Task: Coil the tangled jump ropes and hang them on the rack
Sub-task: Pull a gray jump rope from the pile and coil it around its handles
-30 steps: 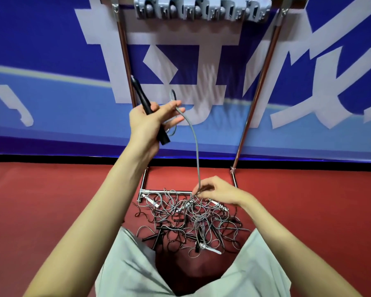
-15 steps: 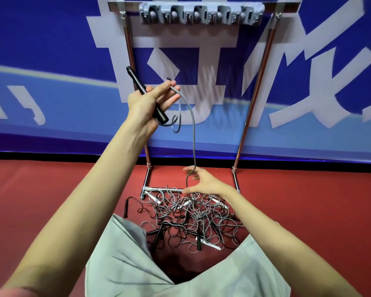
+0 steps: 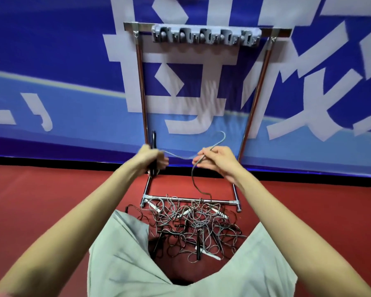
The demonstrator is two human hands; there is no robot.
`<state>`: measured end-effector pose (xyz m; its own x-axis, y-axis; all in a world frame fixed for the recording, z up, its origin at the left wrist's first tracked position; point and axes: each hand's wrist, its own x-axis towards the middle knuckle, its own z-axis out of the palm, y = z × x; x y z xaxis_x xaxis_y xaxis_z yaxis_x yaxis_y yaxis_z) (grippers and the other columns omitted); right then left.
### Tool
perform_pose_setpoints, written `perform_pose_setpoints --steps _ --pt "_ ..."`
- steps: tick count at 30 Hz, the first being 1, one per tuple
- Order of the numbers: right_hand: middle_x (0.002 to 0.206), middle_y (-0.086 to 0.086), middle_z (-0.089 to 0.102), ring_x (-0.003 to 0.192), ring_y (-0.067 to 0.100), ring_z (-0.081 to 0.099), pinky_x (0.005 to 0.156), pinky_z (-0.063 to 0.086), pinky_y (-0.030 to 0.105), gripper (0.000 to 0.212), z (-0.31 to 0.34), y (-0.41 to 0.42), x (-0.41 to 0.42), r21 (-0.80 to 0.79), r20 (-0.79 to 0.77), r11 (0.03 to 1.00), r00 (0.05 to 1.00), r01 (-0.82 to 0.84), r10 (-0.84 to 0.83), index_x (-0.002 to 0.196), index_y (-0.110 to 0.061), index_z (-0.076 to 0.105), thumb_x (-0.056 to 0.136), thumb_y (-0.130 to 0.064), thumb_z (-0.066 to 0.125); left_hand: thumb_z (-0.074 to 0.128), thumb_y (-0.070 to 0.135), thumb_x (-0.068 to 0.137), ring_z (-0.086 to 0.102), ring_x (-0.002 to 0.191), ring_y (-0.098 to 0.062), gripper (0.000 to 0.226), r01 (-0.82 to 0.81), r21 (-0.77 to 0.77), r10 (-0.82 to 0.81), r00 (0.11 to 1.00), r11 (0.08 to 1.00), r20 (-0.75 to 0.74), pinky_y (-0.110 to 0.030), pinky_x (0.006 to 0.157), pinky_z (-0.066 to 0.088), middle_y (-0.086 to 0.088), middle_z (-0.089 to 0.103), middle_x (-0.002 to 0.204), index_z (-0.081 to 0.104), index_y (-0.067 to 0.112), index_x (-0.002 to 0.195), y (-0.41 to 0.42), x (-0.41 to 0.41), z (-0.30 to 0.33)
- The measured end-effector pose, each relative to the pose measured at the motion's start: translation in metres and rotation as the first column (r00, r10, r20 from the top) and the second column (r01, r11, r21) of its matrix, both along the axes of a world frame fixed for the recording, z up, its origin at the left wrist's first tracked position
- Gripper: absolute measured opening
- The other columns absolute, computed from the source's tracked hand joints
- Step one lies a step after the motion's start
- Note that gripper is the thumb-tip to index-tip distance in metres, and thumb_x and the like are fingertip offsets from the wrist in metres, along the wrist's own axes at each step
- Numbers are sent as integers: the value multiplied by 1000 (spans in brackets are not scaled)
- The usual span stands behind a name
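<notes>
My left hand (image 3: pixel 151 158) grips an upright black jump rope handle (image 3: pixel 153 139). From it a grey rope (image 3: pixel 220 140) runs across to my right hand (image 3: pixel 217 160), which pinches it at the same height. The rope loops above my right hand and also hangs down from it into a tangled pile of grey and black ropes (image 3: pixel 193 226) on the red floor between my knees. The metal rack (image 3: pixel 140 86) stands behind the pile, with a grey hook bar (image 3: pixel 206 36) across its top.
A blue banner with large white characters (image 3: pixel 51 71) covers the wall behind the rack. The rack's base bar (image 3: pixel 189 199) lies on the red floor (image 3: pixel 41 200) at the pile's far edge. My knees in grey shorts (image 3: pixel 120 254) flank the pile.
My right hand rose from the pile to the level of my left hand, drawing the grey rope up. My left hand came down a little. The camera tilted up, showing the whole rack.
</notes>
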<state>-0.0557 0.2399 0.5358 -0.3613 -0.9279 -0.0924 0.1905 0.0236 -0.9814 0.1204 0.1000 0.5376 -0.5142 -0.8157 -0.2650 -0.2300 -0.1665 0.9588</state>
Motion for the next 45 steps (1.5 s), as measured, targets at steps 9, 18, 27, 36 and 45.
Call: perform_pose_setpoints --steps 9,18,27,36,45 --pt "76 20 72 75 26 73 71 60 30 23 53 -27 2 -216 311 976 950 32 38 89 10 57 101 -4 43 78 -1 76 56 118 -10 49 297 -81 -294 954 951 49 -31 107 42 0 59 128 56 2 120 39 -17 -94" --pt "76 18 72 74 24 72 77 58 30 30 13 -57 -35 -163 478 967 873 197 -97 87 6 59 103 -13 42 62 -9 87 73 64 -22 40 255 59 -247 963 965 -111 -23 60 59 -16 72 72 34 15 72 35 -41 -104" --pt "107 12 70 101 24 67 85 54 34 72 -137 -58 -69 329 177 906 960 -266 218 107 -5 65 94 -64 26 61 3 92 73 65 -17 16 15 174 44 942 985 -332 -24 62 59 -13 75 80 50 2 104 -13 -72 -83" --pt "111 8 70 82 2 64 76 49 17 22 -235 -101 -85 509 -259 663 638 -549 726 112 -1 68 92 -7 63 55 6 96 72 65 -14 14 -173 281 279 872 944 -401 -23 62 59 -7 74 75 57 1 84 -95 -106 -120" --pt "100 22 70 96 35 70 82 58 40 21 -215 -147 -114 118 260 960 941 -253 216 109 -1 60 100 -5 42 76 9 80 64 82 -28 28 117 225 -172 955 967 241 -46 86 56 -15 61 86 53 7 95 -117 -91 -240"
